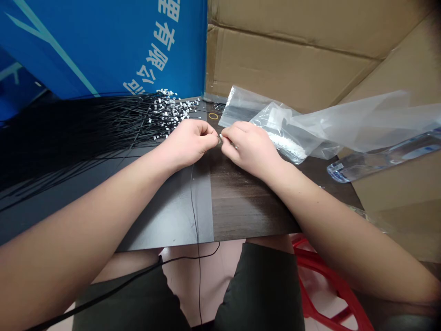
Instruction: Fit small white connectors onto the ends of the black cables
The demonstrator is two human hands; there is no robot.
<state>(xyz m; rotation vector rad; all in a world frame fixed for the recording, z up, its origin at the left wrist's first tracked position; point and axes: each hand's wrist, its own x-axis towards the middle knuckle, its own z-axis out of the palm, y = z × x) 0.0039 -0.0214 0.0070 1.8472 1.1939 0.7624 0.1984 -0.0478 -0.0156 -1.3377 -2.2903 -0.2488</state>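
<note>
"What do the hands have?"

"A tiny shiny bit (pixel 219 140). The left hand (pixel 186 145) and right hand (pixel 250 149) pinch it between them, fingers close together."

"What is it?"

"I can't tell. It is too small, and the fingers hide most of it."

"What is near it?"

"Black strings (pixel 79 138) with white tips lie left of the bit. A clear bag (pixel 282 131) lies right of it."

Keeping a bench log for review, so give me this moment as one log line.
left hand: pinching small metal part | right hand: pinching same part | nearby: black cords, clear plastic bag
</note>
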